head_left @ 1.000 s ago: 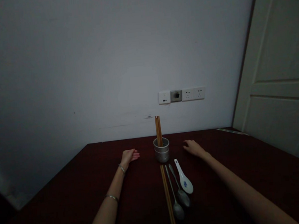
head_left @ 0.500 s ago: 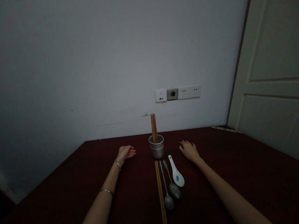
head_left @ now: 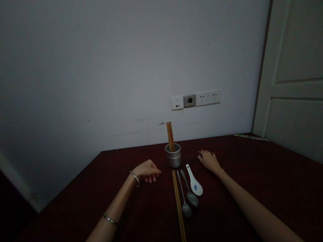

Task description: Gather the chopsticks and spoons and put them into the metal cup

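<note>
A small metal cup (head_left: 173, 157) stands on the dark red table (head_left: 269, 187) with upright wooden chopsticks (head_left: 170, 136) in it. In front of it lie a pair of chopsticks (head_left: 178, 206), two metal spoons (head_left: 187, 197) and a white ceramic spoon (head_left: 194, 185) with a blue mark. My left hand (head_left: 147, 171) hovers just left of the lying chopsticks, palm down, fingers loosely curled and holding nothing. My right hand (head_left: 209, 159) rests flat on the table right of the cup, fingers spread.
A white wall with a row of sockets (head_left: 196, 100) rises behind the table. A pale door (head_left: 305, 78) stands at the right. A thin strip (head_left: 250, 137) lies at the table's far right corner.
My left hand has lifted off the table and moved right and nearer, toward the lying chopsticks, turning palm down. The right hand has stayed put. The view shifted slightly.
</note>
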`<state>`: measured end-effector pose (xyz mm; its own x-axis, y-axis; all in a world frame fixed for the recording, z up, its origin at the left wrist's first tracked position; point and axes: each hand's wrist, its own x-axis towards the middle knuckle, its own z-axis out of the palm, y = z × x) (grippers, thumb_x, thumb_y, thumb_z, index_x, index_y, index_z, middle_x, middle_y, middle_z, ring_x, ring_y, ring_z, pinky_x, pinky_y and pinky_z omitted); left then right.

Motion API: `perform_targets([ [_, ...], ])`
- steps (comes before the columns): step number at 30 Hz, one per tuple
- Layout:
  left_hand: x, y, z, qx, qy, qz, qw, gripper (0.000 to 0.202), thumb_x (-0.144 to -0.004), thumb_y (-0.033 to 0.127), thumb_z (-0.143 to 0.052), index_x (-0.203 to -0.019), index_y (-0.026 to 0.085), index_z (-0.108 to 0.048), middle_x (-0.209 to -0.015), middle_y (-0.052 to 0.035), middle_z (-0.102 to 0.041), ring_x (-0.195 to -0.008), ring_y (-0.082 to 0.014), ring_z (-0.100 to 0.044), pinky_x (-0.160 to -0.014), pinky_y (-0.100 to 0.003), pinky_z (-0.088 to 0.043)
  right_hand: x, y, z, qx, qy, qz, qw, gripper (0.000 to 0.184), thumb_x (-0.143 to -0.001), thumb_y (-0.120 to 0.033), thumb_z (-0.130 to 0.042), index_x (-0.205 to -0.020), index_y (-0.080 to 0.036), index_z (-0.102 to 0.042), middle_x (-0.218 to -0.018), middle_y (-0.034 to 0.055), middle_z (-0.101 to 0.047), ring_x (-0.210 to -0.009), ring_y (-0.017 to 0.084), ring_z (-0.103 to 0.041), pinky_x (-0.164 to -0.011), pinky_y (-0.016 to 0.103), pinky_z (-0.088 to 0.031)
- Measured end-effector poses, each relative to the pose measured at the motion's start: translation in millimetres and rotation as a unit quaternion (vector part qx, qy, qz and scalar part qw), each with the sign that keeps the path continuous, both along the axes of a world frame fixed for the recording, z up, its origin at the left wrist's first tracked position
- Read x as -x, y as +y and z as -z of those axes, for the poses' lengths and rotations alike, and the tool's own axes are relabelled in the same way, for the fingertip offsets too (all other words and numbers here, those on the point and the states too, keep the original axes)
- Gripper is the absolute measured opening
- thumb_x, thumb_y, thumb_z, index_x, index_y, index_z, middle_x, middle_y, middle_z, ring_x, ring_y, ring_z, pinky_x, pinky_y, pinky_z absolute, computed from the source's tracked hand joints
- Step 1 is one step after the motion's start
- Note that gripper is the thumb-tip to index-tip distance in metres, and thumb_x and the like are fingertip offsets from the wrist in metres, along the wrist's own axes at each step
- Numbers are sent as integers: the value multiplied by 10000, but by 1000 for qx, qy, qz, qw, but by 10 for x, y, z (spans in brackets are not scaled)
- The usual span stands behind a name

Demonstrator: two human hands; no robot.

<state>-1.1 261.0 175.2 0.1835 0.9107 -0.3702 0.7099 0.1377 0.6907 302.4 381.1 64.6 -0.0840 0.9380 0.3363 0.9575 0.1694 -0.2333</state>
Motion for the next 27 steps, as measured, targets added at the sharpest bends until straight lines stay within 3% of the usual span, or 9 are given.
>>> perform_targets([
  [4, -275, -74, 232, -26, 6, 23, 999, 232, -675, 321, -596, -550, 126, -589, -494, -45, -610, -333, -91, -472, -335, -173, -336, -5, -14, -6, 1, -2, -2, 1000, 372, -830, -251, -343, -1123, -154, -550, -1251, 124, -490, -1176, 248, -390, -954, 453, -254],
  [9, -525, -93, 371, -79, 53, 22, 995, 185, -660, 245, -553, -516, 131, -565, -478, -26, -580, -327, -88, -458, -343, -188, -353, -4, -23, -3, -8, 1, 0, 1000, 372, -828, -245, -344, -1122, -152, -551, -1250, 122, -492, -1171, 250, -399, -954, 447, -257],
  [18, -724, -143, 390, -110, 176, 22, 978, 266, -643, 301, -535, -421, 158, -499, -442, -37, -567, -378, -110, -505, -430, -200, -405, 5, -37, -19, -10, 5, -1, 1000, 368, -828, -245, -338, -1107, -154, -561, -1239, 122, -500, -1159, 246, -408, -949, 443, -266],
  [27, -813, -129, 405, -145, 234, 53, 960, 215, -637, 303, -504, -463, 178, -516, -473, -59, -572, -521, -186, -584, -497, -235, -423, 11, -44, -31, -7, 3, -2, 1000, 366, -830, -239, -341, -1108, -144, -558, -1234, 130, -501, -1159, 251, -408, -949, 458, -260],
])
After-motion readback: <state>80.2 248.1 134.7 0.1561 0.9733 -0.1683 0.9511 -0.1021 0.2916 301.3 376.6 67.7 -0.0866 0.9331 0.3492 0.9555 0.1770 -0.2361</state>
